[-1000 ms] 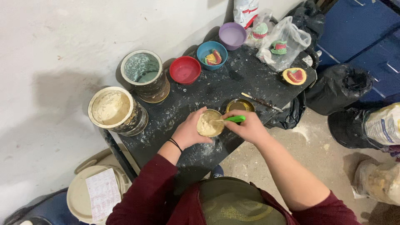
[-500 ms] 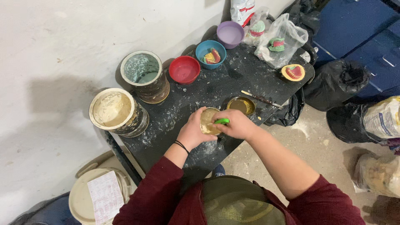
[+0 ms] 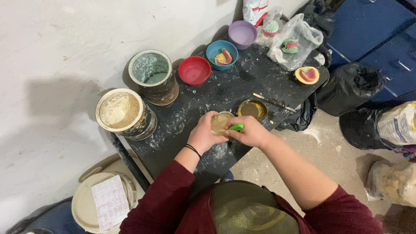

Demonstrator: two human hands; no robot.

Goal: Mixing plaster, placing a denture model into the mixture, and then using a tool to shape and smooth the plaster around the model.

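Observation:
My left hand [image 3: 203, 132] wraps around a small mixing bowl [image 3: 219, 122] of pale yellowish paste on the black table [image 3: 242, 86]. My right hand [image 3: 250, 131] grips a green-handled spatula [image 3: 236, 127] whose blade dips into that bowl. Both hands meet over the bowl near the table's front edge. A black band circles my left wrist.
A brown-filled dish [image 3: 252, 109] and a thin tool [image 3: 274, 102] lie just beyond. Two large tins [image 3: 123, 112] [image 3: 152, 74], red [image 3: 194, 70], blue [image 3: 222, 53] and purple [image 3: 242, 34] bowls, bagged dental models [image 3: 291, 44] and a yellow-based model [image 3: 307, 75] stand behind. Bags crowd the floor at right.
My right hand has swung the green spatula from the bowl's right side in over the bowl, closing up against the left hand. The bowl stays put.

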